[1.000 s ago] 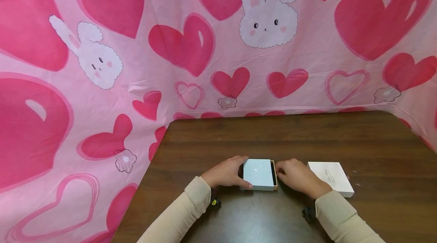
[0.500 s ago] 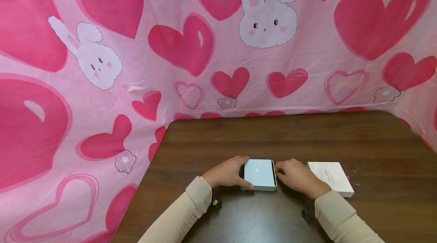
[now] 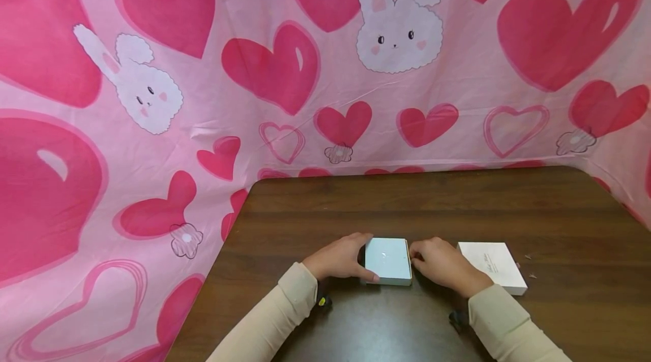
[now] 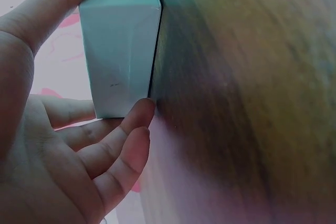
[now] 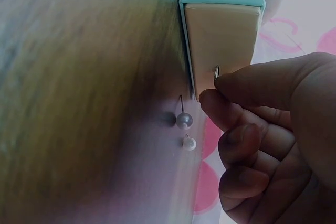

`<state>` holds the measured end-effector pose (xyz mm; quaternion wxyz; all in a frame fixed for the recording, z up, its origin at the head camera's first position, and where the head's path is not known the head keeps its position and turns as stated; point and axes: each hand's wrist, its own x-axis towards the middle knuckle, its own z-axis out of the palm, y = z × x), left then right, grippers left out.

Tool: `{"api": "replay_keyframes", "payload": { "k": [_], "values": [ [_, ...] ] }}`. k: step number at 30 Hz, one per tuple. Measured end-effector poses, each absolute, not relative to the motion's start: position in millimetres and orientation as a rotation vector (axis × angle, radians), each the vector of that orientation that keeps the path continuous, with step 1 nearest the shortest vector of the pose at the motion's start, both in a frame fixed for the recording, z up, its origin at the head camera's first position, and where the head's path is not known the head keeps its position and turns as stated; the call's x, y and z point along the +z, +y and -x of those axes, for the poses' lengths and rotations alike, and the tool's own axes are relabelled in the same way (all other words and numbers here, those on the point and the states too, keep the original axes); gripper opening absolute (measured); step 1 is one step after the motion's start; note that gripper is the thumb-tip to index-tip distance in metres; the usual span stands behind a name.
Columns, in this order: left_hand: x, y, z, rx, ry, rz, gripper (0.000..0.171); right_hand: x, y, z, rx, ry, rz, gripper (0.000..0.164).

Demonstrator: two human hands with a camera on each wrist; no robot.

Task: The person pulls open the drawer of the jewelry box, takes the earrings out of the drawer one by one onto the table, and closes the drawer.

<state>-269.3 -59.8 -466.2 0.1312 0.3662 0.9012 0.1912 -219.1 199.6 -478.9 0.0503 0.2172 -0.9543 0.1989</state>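
A flat box with a light-blue sleeve (image 3: 387, 259) and a cream inner drawer (image 5: 220, 35) lies on the table. My left hand (image 3: 342, 259) grips its left end, thumb at the near edge and fingers at the far side. At the drawer end is my right hand (image 3: 438, 260). Its thumb and index finger pinch a small shiny piece (image 5: 217, 71) that juts out against the drawer's face; the rest of that piece is hidden between the fingertips. In the right wrist view, a larger pearl-like ball on a thin stem (image 5: 184, 120) and a smaller one (image 5: 189, 144) lie near the fingers.
A white box (image 3: 495, 266) with printed lettering sits to the right of my right hand, partly behind the wrist. Several tiny bits (image 3: 530, 266) lie beyond it on the dark wooden table (image 3: 427, 198). A pink heart-patterned cloth (image 3: 325, 79) hangs behind.
The sleeve has moved slightly right over the drawer together with my left hand, and the dark opening at the box's right end is covered. My right hand has barely moved.
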Motion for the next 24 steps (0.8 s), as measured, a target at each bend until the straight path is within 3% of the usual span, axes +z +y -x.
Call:
{"api": "replay_keyframes", "payload": {
  "k": [24],
  "values": [
    [-464.4,-55.0,268.6,0.56,2.594,-1.053,0.105,-475.9,199.1,217.3,0.608,-2.913,-0.655,0.016]
  ]
}}
